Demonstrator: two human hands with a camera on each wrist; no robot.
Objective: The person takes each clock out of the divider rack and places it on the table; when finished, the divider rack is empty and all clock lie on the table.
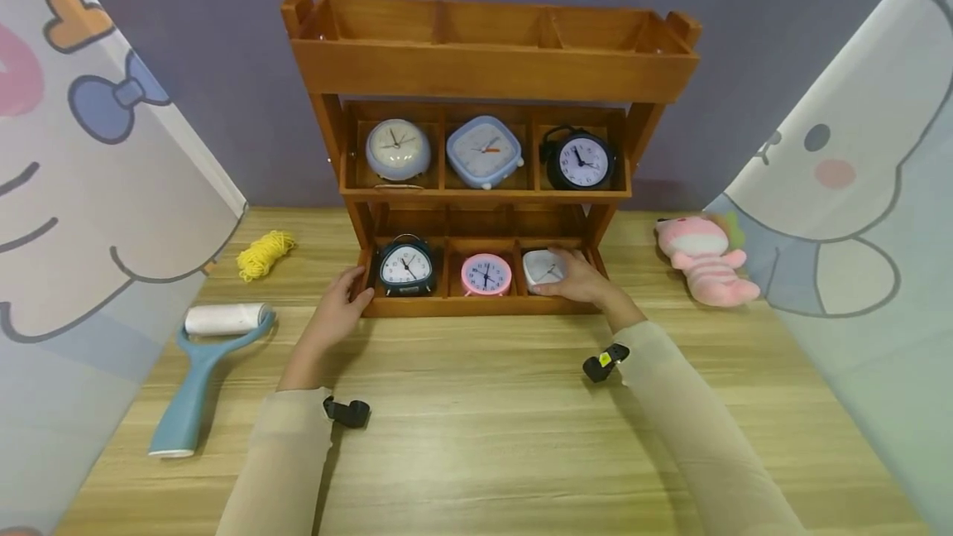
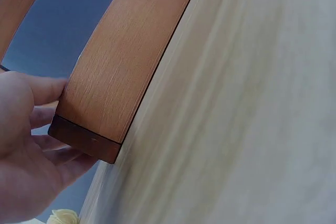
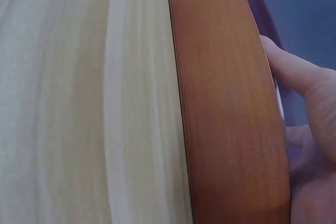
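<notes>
A white clock (image 1: pixel 542 266) sits in the bottom right compartment of a brown wooden shelf (image 1: pixel 491 71), its face turned forward. The right hand (image 1: pixel 584 279) holds it from its right side, thumb low at the front and fingers near the top, covering part of the clock. The left hand (image 1: pixel 338 314) grips the left end of the shelf's bottom row, with the thumb over the board's upper edge and the fingers round the end.

In the compartment beside the white clock stands a pink clock (image 1: pixel 486 275), and left of that a dark green clock (image 1: pixel 407 267) with a rounded triangular shape. The row above holds, from left to right, a round pale blue clock (image 1: pixel 398 150), a square blue clock (image 1: pixel 486 151) tilted onto a corner, and a black clock (image 1: pixel 584 160).

The shelf stands on a wood-grain table (image 1: pixel 476 428). Near its left side lies a bundle of yellow cord (image 1: pixel 265 255), with a blue-handled roller (image 1: pixel 195 387) closer to the person. Right of the shelf lies a pink and white stuffed toy (image 1: pixel 703 260).
</notes>
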